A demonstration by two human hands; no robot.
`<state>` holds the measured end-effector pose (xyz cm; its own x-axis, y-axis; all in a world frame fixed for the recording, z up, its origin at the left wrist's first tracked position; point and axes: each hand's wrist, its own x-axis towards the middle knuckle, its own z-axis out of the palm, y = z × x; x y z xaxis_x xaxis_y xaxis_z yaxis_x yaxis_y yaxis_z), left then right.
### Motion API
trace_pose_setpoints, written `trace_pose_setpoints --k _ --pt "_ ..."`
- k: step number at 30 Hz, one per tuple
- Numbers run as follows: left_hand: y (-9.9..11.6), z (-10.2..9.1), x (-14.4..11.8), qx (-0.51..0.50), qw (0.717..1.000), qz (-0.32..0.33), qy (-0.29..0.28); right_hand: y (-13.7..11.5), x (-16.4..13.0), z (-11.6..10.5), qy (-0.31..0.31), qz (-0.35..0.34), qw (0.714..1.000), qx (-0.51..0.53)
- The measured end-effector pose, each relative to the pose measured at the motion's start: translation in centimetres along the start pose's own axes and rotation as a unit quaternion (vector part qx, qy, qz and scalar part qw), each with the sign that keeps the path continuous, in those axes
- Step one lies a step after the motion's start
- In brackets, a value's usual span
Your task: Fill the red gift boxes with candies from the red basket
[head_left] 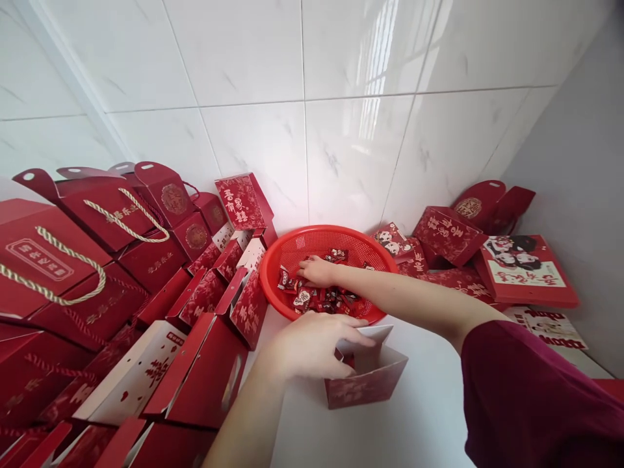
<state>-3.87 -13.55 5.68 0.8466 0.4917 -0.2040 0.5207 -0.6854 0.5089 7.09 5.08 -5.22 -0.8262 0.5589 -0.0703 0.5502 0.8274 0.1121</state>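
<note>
A red plastic basket [280, 250] with perforated sides stands against the tiled wall. Wrapped candies [336, 302] in red and dark wrappers lie inside it. Reaching in from the right, my right hand [316, 270] rests on the candies with its fingers stretched out; the undersides of its fingertips are hidden. In front of the basket, a small red gift box [365, 390] stands upright with its white-lined top open. My left hand [322, 344] grips the box from its left, fingers and thumb over the opening. Something red shows inside the box, partly covered by this hand.
Several red gift boxes [205, 374] stand close together in rows at the left. Larger boxes with rope handles [51, 257] are behind them. More red boxes [448, 234] and a printed box [529, 270] are piled at the right. Everything sits on a white table [414, 422].
</note>
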Motion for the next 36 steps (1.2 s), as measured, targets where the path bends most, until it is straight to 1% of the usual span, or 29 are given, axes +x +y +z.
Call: trace_pose_setpoints --k 4,7,9,12,14,16,17,19,21,23,25,27,30,32,34,36 --pt "0.0 0.0 0.0 -0.014 1.000 -0.003 0.003 0.0 -0.1 -1.0 0.012 0.014 1.000 -0.022" --pt "0.2 -0.1 0.0 -0.013 1.000 -0.005 0.005 0.2 -1.1 -2.3 0.029 0.027 0.999 -0.030" --pt "0.3 -0.3 -0.1 -0.005 1.000 -0.008 0.003 0.2 -2.6 -3.5 0.055 0.038 0.997 -0.030" --pt "0.3 -0.3 -0.1 0.011 1.000 -0.011 0.007 -0.2 -5.8 -5.3 0.103 0.054 0.993 -0.025" --pt "0.3 -0.3 0.0 0.015 1.000 -0.008 0.011 -0.8 -8.2 -6.5 0.133 0.066 0.989 -0.022" --pt "0.1 -0.2 0.1 0.012 1.000 0.003 0.012 -1.8 -10.6 -7.5 0.178 0.080 0.981 -0.009" --pt "0.1 -0.2 0.2 0.009 1.000 0.009 0.015 -2.4 -11.6 -7.9 0.213 0.090 0.973 0.006" --pt "-0.1 -0.1 0.2 -0.004 0.999 0.012 0.034 -3.6 -13.6 -8.5 0.294 0.117 0.947 0.046" --pt "-0.2 -0.2 0.2 -0.031 0.998 -0.005 0.062 -5.1 -15.4 -9.1 0.365 0.147 0.914 0.094" --pt "0.0 -0.2 0.0 -0.080 0.993 -0.026 0.089 -6.6 -16.9 -9.5 0.416 0.167 0.882 0.146" --pt "0.4 -0.3 -0.1 -0.150 0.978 -0.035 0.141 -8.1 -18.1 -9.7 0.444 0.178 0.857 0.192" --pt "0.9 -0.3 0.0 -0.227 0.948 -0.034 0.221 -9.4 -18.8 -9.8 0.455 0.187 0.844 0.214" --pt "1.2 -0.1 0.6 -0.296 0.890 -0.050 0.343 -10.9 -19.4 -10.1 0.447 0.193 0.849 0.204" --pt "1.1 0.1 0.9 -0.311 0.860 -0.060 0.400 -11.9 -19.8 -10.5 0.448 0.194 0.850 0.200" --pt "0.9 0.0 1.2 -0.339 0.836 -0.048 0.428 -13.2 -20.7 -11.3 0.467 0.188 0.835 0.222" --pt "0.7 -0.2 1.3 -0.385 0.815 -0.034 0.431 -15.1 -21.9 -12.1 0.465 0.146 0.818 0.306"
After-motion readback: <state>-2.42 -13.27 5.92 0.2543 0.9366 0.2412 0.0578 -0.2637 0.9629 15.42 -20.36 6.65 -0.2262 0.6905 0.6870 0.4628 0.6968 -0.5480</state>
